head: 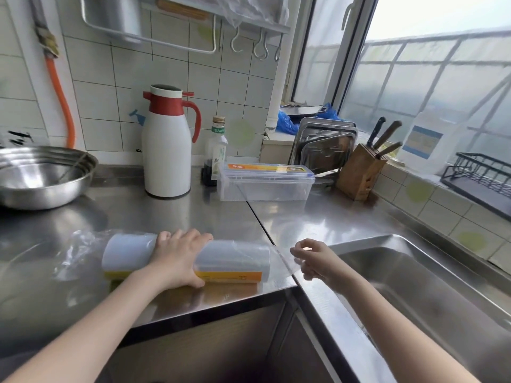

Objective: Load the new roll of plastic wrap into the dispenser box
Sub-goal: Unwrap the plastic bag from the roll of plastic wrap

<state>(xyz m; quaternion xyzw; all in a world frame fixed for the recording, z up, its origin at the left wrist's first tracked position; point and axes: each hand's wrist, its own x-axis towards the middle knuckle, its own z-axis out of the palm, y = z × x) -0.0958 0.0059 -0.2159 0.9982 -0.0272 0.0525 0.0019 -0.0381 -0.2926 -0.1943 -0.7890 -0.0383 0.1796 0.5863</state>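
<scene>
Hands (177, 258) over roll (235, 258), its middle hidden.

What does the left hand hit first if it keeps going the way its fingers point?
The left hand points away from the person, over the wrapped plastic wrap roll. Beyond it lies bare steel counter, then probably the white thermos jug; depth is unclear.

Bare steel counter (193, 214) between near roll (235, 257) and far dispenser box (265, 182), thermos (167, 145) left
</scene>
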